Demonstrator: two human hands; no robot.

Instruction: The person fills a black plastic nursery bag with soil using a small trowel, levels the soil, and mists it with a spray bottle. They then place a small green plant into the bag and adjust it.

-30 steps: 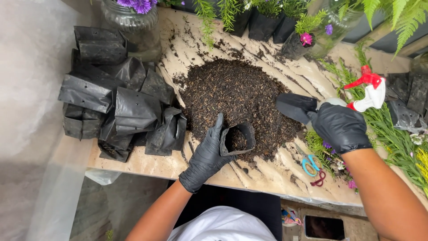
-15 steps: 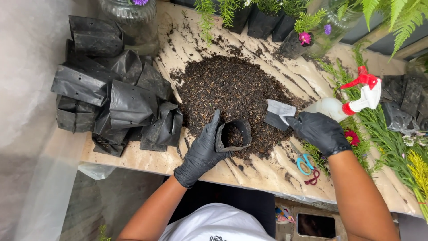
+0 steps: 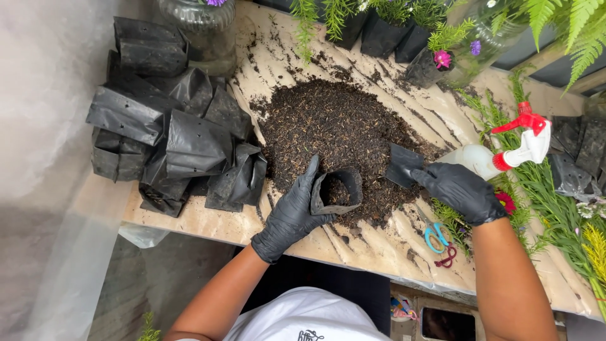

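- Far left of the frame: a heap of empty black plastic bags (image 3: 170, 136) lies on the table (image 3: 208, 221), folded and crumpled, some stacked toward the upper left corner.
- Upper left, just behind the heap: a clear glass jar (image 3: 199, 25) stands at the table's far edge.
- Centre: a broad mound of dark soil (image 3: 334, 126) is spread directly on the tabletop.
- Lower centre: your left hand (image 3: 290, 215), in a black glove, grips a small black bag (image 3: 336, 191) at its near left side. The bag stands open-mouthed at the near edge of the soil, with some soil visible inside it.
- Right of centre: your right hand (image 3: 461, 189), also gloved in black, is closed on a black scoop (image 3: 404, 165), whose blade rests on the right-hand edge of the soil, near the small bag but not touching it.
- Your two hands are apart, with the small bag between them.
- Just behind your right hand: a spray bottle (image 3: 505, 151) with a red trigger lies on its side.
- Lower right: scissors (image 3: 435, 237) with blue handles lie on the table, near your right wrist.
- Top and right edges: potted plants (image 3: 391, 31), ferns and cut green stems (image 3: 555, 208) line the table.
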